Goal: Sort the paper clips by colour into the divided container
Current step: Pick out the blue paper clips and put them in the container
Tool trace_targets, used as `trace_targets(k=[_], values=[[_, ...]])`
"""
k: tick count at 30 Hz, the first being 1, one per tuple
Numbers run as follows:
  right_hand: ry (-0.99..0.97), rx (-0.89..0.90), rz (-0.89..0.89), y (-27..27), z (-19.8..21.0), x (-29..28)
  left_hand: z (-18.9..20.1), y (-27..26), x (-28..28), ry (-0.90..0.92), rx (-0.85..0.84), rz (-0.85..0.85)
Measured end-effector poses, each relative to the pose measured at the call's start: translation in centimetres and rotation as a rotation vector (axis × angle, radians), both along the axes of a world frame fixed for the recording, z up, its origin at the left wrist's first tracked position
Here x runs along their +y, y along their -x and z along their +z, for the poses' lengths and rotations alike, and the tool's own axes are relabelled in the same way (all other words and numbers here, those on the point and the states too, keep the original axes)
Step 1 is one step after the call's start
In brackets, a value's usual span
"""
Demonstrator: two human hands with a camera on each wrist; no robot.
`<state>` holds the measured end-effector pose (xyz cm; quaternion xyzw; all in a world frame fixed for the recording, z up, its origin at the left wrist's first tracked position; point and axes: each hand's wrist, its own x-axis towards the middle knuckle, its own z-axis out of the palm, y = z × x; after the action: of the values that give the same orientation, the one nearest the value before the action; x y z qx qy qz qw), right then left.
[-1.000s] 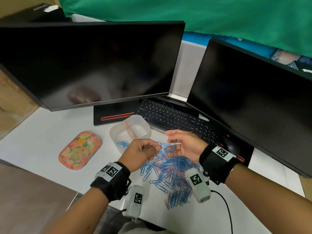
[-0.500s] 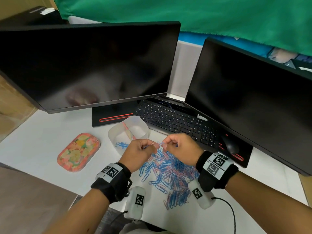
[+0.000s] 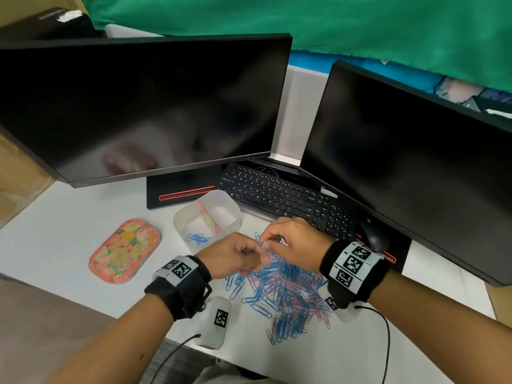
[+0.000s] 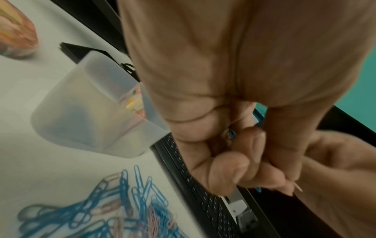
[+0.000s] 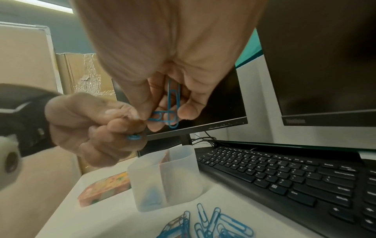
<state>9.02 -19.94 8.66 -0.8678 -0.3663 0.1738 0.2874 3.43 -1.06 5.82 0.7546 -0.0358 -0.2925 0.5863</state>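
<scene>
A tangled pile of blue and pink paper clips (image 3: 282,289) lies on the white desk. Behind it to the left stands the translucent divided container (image 3: 235,214), with a few blue clips (image 3: 197,239) in its near-left compartment. Both hands meet fingertip to fingertip just above the pile's far edge. My right hand (image 3: 266,241) pinches two linked blue clips (image 5: 173,104) between thumb and fingers. My left hand (image 3: 253,253) is curled round a blue clip (image 5: 134,137), and a pink tip (image 4: 298,188) sticks out by its thumb. The container's right compartment is hard to see into.
A black keyboard (image 3: 282,195) lies right behind the hands, with a mouse (image 3: 374,236) to its right. Two dark monitors (image 3: 144,106) rise at the back. A flowered lid (image 3: 124,250) lies left of the container. Wrist-camera cables (image 3: 388,342) trail over the desk's front edge.
The two hands have drawn together and dropped a little toward the pile. The right hand's fingers, stretched out before, are now curled in a pinch against the left fingertips.
</scene>
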Motion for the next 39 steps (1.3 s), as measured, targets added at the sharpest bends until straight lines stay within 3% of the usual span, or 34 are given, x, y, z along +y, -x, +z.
trace_targets(k=[3, 9, 17, 20, 24, 31, 34, 37, 39], values=[[-0.021, 0.009, -0.077, -0.7, -0.1, 0.1, -0.6, 0.4, -1.2, -0.055, 0.018, -0.050], [0.038, 0.158, -0.295, -1.3, -2.1, -0.7, -3.2, 0.6, -1.7, -0.464, -0.132, -0.109], [0.058, 0.271, -0.349, -0.8, -3.6, -0.5, -4.6, 1.5, -0.7, -0.540, -0.178, -0.089], [-0.025, 0.381, -0.390, -1.6, -2.9, 0.7, -3.7, 1.5, 1.3, -0.404, -0.193, 0.058], [-0.186, 0.666, -0.444, -2.6, -1.6, 4.1, -1.8, 0.7, 4.3, -0.262, -0.146, 0.368], [-0.254, 0.933, -0.476, -3.0, -0.2, 11.8, -0.3, -0.4, 8.3, -0.212, -0.028, 0.714], [-0.251, 0.881, -0.521, -3.3, -0.4, 14.5, -0.5, -0.7, 8.9, -0.266, 0.028, 0.730], [-0.038, 0.620, -0.405, -3.6, -1.1, 16.1, -0.8, -1.1, 9.0, -0.321, 0.045, 0.722], [0.018, 0.570, -0.378, -3.7, -1.5, 16.4, -1.1, -1.3, 9.2, -0.368, 0.029, 0.722]])
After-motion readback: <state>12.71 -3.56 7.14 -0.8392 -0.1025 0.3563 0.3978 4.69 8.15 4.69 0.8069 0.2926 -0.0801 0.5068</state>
